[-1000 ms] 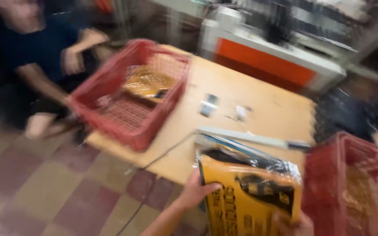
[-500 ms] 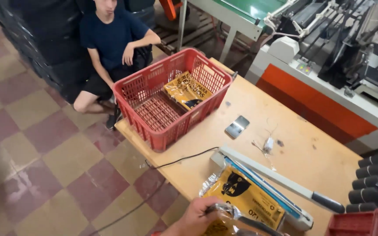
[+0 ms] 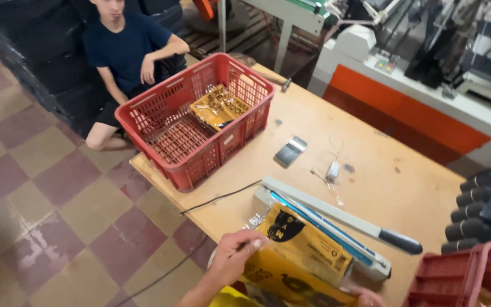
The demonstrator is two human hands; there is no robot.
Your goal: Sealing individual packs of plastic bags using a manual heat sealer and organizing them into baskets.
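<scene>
My left hand (image 3: 233, 257) grips the near left edge of a yellow printed plastic bag (image 3: 302, 250) that lies across the bed of a grey impulse sealer (image 3: 336, 219) with a dark handle at its right end. My right hand (image 3: 366, 295) shows only at the bottom edge, its fingers on the bag's lower right corner. The bag's clear top edge sits under the sealer's blue-striped arm.
A red plastic crate (image 3: 200, 116) holding yellow packets (image 3: 220, 107) stands on the wooden table (image 3: 382, 170). A phone (image 3: 290, 151) and a small white plug lie mid-table. Another red crate (image 3: 464, 278) is at lower right. A person in a dark shirt (image 3: 125, 51) sits on the floor beyond.
The view has swung and steadied. The bag went from being held upright in front of me to lying on the sealer, with my hands now at its near edge.
</scene>
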